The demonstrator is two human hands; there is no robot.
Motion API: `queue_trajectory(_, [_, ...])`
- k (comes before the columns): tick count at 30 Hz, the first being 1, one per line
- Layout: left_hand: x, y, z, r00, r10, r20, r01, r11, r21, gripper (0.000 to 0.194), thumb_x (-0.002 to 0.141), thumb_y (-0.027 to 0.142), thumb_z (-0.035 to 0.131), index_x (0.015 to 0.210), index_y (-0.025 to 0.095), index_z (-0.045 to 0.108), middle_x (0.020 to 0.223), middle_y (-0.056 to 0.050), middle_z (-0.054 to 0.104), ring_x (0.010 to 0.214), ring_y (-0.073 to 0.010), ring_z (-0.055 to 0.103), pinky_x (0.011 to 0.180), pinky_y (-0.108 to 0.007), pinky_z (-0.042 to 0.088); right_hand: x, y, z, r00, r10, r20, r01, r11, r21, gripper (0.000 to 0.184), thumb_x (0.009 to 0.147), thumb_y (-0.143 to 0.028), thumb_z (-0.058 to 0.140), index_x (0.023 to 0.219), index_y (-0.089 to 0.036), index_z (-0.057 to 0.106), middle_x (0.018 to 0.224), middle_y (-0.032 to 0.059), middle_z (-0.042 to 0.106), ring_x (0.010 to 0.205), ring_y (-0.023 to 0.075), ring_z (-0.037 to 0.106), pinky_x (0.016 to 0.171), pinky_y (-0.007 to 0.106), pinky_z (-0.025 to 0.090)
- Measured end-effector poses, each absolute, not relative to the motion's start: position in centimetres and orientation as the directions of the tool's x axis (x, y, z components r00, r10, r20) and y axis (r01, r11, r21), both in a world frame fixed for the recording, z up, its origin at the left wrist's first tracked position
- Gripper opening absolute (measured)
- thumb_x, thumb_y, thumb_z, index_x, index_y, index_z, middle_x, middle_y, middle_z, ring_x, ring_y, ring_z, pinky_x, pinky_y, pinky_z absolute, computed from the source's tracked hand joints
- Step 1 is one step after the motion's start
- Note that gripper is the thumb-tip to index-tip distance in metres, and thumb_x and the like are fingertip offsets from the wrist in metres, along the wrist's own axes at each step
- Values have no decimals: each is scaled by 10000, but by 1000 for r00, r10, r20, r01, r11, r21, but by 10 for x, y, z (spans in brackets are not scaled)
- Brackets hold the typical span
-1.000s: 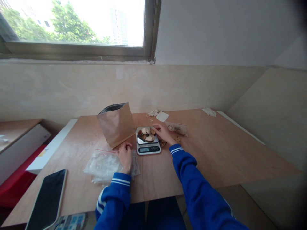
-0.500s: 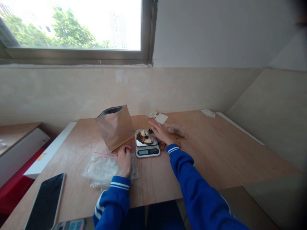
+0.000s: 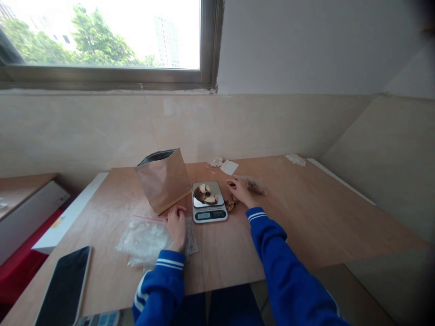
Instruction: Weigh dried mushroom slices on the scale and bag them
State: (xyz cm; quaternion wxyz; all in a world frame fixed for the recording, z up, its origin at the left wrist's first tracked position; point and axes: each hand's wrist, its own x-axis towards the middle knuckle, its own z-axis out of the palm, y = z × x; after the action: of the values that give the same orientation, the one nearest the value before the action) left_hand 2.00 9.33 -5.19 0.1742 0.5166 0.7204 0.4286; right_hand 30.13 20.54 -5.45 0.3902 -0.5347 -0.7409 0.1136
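Observation:
A small digital scale point(image 3: 210, 213) sits mid-table with several brown and pale dried slices point(image 3: 205, 194) on its steel plate. My right hand point(image 3: 242, 192) has come off the plate and rests just right of it, fingers curled over a few loose slices point(image 3: 230, 206) on the wood; whether it grips one is hidden. My left hand point(image 3: 177, 226) lies closed on the edge of a pile of clear zip bags point(image 3: 145, 239), left of the scale. A brown paper pouch point(image 3: 163, 179) stands open behind my left hand.
A clear bag with pale pieces point(image 3: 253, 184) lies beyond my right hand. White scraps point(image 3: 216, 161), a white card point(image 3: 229, 167) and another scrap point(image 3: 296, 159) sit near the wall. A phone point(image 3: 64, 287) and a calculator point(image 3: 100, 318) lie at the near left edge.
My right hand has drawn back from the scale's plate to the loose slices on the table at its right. My left hand has stayed on the zip bags.

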Motion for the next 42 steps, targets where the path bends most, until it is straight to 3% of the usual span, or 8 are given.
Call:
queue_trajectory(5, [20, 93, -53, -408, 893, 191, 595, 102, 797, 238, 837, 170, 383, 766, 226, 603, 906, -23, 688, 954, -218, 602, 949, -404, 311, 323, 193, -53, -275, 891, 361, 781, 426, -457, 251, 797, -55, 563, 974, -170, 699, 1041, 107, 634, 974, 206, 616, 896, 385, 494])
queue_trajectory(9, [20, 93, -52, -406, 893, 193, 592, 97, 800, 238, 838, 172, 380, 765, 222, 601, 912, -28, 686, 957, -218, 599, 943, -401, 313, 323, 180, -53, -289, 868, 404, 805, 449, -388, 282, 808, -52, 527, 1006, -169, 691, 1171, 132, 573, 1137, 238, 534, 988, 434, 433])
queue_trajectory(13, [20, 92, -52, -403, 896, 187, 592, 100, 800, 237, 840, 171, 375, 769, 219, 596, 912, -31, 685, 953, -215, 596, 949, -402, 302, 321, 164, -55, -291, 849, 440, 818, 460, -347, 400, 771, -8, 501, 1071, -205, 678, 1141, 110, 542, 1128, 236, 514, 990, 443, 424])
queue_trajectory(20, [19, 93, -54, -403, 896, 187, 585, 95, 805, 236, 833, 168, 381, 769, 212, 603, 905, -29, 684, 948, -214, 595, 944, -398, 297, 329, 152, -63, -351, 881, 318, 775, 464, -428, 254, 825, -85, 546, 979, -200, 711, 1027, 94, 590, 968, 205, 592, 905, 374, 476])
queue_trajectory(25, [19, 93, -53, -399, 898, 187, 587, 94, 804, 237, 837, 166, 381, 772, 211, 604, 911, -29, 685, 954, -215, 596, 947, -399, 299, 336, 155, -65, -306, 901, 308, 776, 423, -468, 166, 812, -139, 599, 938, -188, 695, 1030, 92, 620, 999, 214, 597, 931, 381, 455])
queue_trajectory(29, [19, 93, -53, -402, 896, 188, 587, 94, 804, 237, 836, 168, 380, 772, 214, 603, 915, -29, 688, 962, -215, 596, 949, -397, 300, 329, 160, -56, -244, 914, 325, 763, 388, -518, 125, 767, -100, 591, 820, -167, 682, 898, 72, 656, 908, 206, 612, 863, 352, 471])
queue_trajectory(35, [20, 92, -50, -404, 897, 182, 588, 102, 802, 233, 820, 160, 376, 765, 210, 597, 890, -34, 687, 947, -214, 601, 954, -400, 298, 288, 169, -25, -111, 924, 365, 694, 335, -637, 201, 783, -77, 500, 820, -173, 673, 840, 45, 691, 775, 167, 620, 725, 273, 474])
queue_trajectory(42, [21, 91, -48, -404, 896, 184, 585, 98, 805, 235, 817, 171, 378, 762, 214, 602, 901, -35, 688, 956, -218, 597, 941, -391, 309, 266, 178, -13, -146, 922, 359, 720, 347, -600, 269, 778, -36, 477, 858, -169, 697, 865, 53, 702, 818, 170, 631, 782, 279, 475])
